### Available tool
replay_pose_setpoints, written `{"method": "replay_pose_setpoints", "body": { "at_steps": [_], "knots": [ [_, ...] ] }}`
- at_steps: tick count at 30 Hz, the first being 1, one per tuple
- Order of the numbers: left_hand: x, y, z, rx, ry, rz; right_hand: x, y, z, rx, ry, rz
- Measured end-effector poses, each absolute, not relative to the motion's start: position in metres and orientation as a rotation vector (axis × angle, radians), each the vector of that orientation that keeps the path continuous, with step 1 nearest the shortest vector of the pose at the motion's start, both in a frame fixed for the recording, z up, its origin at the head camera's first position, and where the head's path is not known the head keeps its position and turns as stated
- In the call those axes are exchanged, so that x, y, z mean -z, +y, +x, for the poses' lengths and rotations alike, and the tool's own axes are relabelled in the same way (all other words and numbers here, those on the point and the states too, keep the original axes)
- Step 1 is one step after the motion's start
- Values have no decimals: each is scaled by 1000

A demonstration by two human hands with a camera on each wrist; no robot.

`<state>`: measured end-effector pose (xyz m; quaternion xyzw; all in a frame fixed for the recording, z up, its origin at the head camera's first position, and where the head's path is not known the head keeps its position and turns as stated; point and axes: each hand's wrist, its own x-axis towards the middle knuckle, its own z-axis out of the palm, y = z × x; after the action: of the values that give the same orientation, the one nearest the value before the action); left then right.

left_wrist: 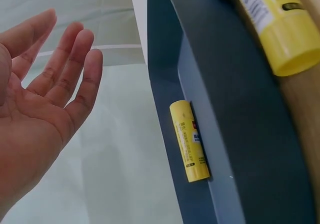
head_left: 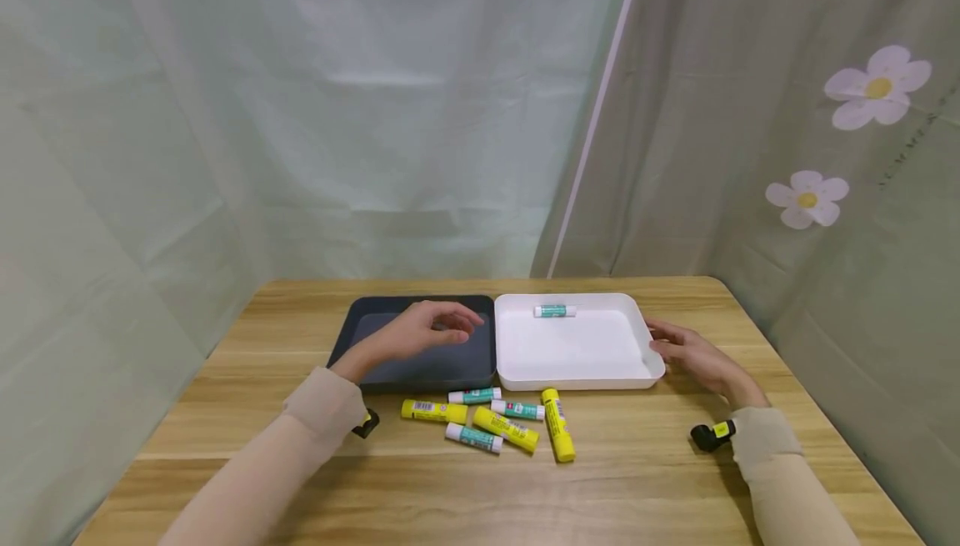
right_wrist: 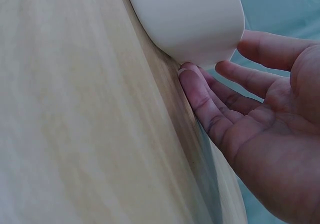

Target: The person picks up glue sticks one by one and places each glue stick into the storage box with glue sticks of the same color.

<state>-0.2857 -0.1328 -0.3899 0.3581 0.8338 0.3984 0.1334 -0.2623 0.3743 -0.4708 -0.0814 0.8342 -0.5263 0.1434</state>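
My left hand [head_left: 423,329] hovers over the dark tray [head_left: 465,363], fingers loosely spread and holding nothing. A yellow glue stick [left_wrist: 189,141] lies inside that tray in the left wrist view; the arm and hand hide it in the head view. With its fingertips my right hand [head_left: 697,354] touches the right end of the white tray [head_left: 581,354]; the right wrist view shows these fingers [right_wrist: 200,96] extended against the tray's outer corner. Near the far wall of the white tray lies a green-and-white glue stick [head_left: 555,311].
On the wooden table [head_left: 622,479], in front of the trays, lie several glue sticks, among them a yellow one [head_left: 558,425] on the right, a yellow one [head_left: 433,411] on the left and a green-and-white one [head_left: 474,438]. The trays stand side by side. Curtains [head_left: 390,112] hang behind.
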Motion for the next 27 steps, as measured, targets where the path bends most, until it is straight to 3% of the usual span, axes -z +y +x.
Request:
{"method": "replay_pose_setpoints", "body": {
  "at_steps": [27],
  "knots": [
    [420, -170, -230, -1134, 2444, 1065, 468, 373, -260, 1548, 2402, -256]
  ]
}}
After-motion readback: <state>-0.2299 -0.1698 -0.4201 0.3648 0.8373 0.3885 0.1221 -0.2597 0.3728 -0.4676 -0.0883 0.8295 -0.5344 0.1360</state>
